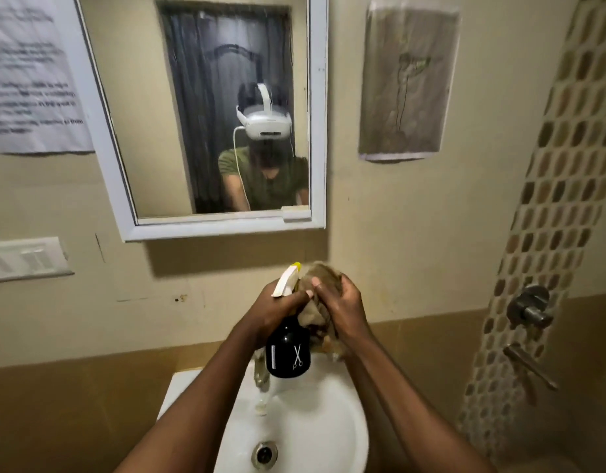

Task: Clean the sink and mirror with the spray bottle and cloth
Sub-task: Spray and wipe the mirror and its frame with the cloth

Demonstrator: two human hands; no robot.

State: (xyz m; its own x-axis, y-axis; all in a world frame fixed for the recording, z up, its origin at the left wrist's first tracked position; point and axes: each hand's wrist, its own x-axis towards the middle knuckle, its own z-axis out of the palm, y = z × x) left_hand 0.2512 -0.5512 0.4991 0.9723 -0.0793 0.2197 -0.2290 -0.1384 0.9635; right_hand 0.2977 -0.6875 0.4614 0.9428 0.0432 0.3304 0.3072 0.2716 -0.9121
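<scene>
My left hand (272, 307) grips the neck of a black spray bottle (288, 353) with a white trigger head and yellow nozzle, held upright over the white sink (315, 421). My right hand (342, 307) clutches a crumpled brownish cloth (320, 273) pressed right against the bottle's nozzle. Both hands touch each other above the tap (260, 372), which is partly hidden behind the bottle. The white-framed mirror (206, 107) hangs on the wall above, streaked and reflecting a person.
A switch panel (25, 259) sits on the wall at left. Paper notices (28, 73) hang on both sides of the mirror. Metal shower valves (530, 308) stick out from the tiled strip at right. The sink drain (264, 454) is open.
</scene>
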